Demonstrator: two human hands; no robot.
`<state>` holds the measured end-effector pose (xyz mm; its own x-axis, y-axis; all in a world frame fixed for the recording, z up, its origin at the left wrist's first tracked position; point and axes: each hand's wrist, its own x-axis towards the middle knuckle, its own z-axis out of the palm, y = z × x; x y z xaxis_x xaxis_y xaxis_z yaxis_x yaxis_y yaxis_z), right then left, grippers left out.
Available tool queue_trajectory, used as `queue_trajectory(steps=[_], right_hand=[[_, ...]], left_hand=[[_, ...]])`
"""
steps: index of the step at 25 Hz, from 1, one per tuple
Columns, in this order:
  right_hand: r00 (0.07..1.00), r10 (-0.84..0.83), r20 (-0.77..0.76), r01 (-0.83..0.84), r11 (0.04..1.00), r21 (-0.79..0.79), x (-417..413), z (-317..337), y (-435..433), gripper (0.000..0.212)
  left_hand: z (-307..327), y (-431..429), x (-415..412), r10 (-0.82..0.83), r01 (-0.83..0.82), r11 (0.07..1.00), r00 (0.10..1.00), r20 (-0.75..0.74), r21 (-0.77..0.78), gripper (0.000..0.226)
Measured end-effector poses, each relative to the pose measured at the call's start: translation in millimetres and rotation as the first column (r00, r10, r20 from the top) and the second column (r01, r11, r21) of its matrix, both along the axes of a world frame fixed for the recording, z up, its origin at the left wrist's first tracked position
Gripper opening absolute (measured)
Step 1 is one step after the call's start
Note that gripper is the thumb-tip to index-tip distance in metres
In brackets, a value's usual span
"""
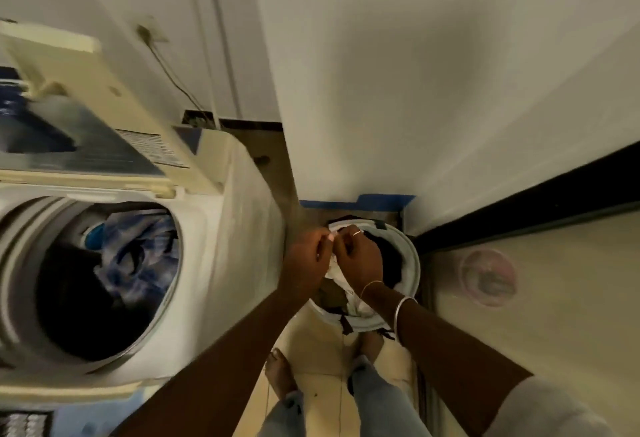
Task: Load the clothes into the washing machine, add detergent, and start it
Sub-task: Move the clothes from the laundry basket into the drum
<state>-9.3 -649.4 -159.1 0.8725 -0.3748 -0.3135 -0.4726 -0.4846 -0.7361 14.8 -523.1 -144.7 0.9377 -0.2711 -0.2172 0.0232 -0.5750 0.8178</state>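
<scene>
A top-loading washing machine [221, 249] stands at the left with its lid [79, 104] raised. Blue patterned clothes [138, 253] lie inside its drum. On the floor to the right of the machine stands a round white laundry basket [410, 263] with dark clothes [389, 260] in it. Over the basket, my left hand [306, 258] and my right hand [356, 256] meet and both pinch a white garment [337, 275], which hangs down between them into the basket.
A white wall closes the space behind the basket, with blue tape [384, 201] along its foot. A dark-edged panel [526, 194] runs along the right side. My bare feet [278, 372] stand on pale floor tiles below the basket. The machine's control panel [24, 424] shows at bottom left.
</scene>
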Motion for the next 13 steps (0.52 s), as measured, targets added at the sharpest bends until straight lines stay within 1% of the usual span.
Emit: queue_trajectory(steps=[2,4,5,6,7,8,9,11,12,13], right_hand=[[0.997,0.047,-0.060,-0.050,0.998,-0.048,1.5,-42.2,-30.6,0.020],[0.979,0.097,-0.179,-0.110,0.992,-0.062,-0.5,-98.2,-51.5,0.019],[0.952,0.140,-0.272,-0.163,0.985,-0.064,-3.1,-128.8,-59.4,0.025],[0.915,0.195,-0.354,-0.232,0.971,-0.064,-7.9,-164.8,-66.1,0.035],[0.871,0.243,-0.427,-0.295,0.954,-0.059,-12.6,-198.6,-71.3,0.045],[0.838,0.269,-0.474,-0.320,0.947,-0.029,-18.1,-229.8,-75.0,0.051],[0.813,0.270,-0.515,-0.298,0.954,0.029,-22.3,-256.8,-76.8,0.056],[0.778,0.251,-0.576,-0.225,0.967,0.117,-29.4,-305.9,-78.4,0.067],[0.766,0.233,-0.599,-0.197,0.972,0.126,-33.4,-327.6,-78.4,0.075],[0.755,0.219,-0.618,-0.189,0.975,0.115,-38.5,-350.0,-77.2,0.083]], left_hand=[[-56.1,-16.6,7.3,-0.078,0.085,0.993,0.993,-0.085,0.083,0.024],[-111.2,-23.9,10.3,-0.138,0.167,0.974,0.974,-0.180,0.155,0.021],[-136.6,-26.5,10.7,-0.166,0.208,0.961,0.961,-0.223,0.182,0.022],[-161.0,-29.1,9.3,-0.193,0.256,0.944,0.939,-0.285,0.206,0.026],[-187.7,-29.4,6.5,-0.210,0.297,0.930,0.914,-0.347,0.217,0.030],[-207.3,-29.8,4.1,-0.216,0.330,0.914,0.889,-0.404,0.236,0.034],[-234.7,-28.4,0.6,-0.206,0.335,0.904,0.885,-0.417,0.266,0.040],[-295.4,-28.9,-3.6,-0.223,0.349,0.883,0.900,-0.375,0.313,0.060],[-317.9,-32.8,-1.6,-0.253,0.386,0.864,0.887,-0.386,0.323,0.070],[-347.1,-34.9,1.4,-0.302,0.453,0.823,0.861,-0.410,0.344,0.075]])
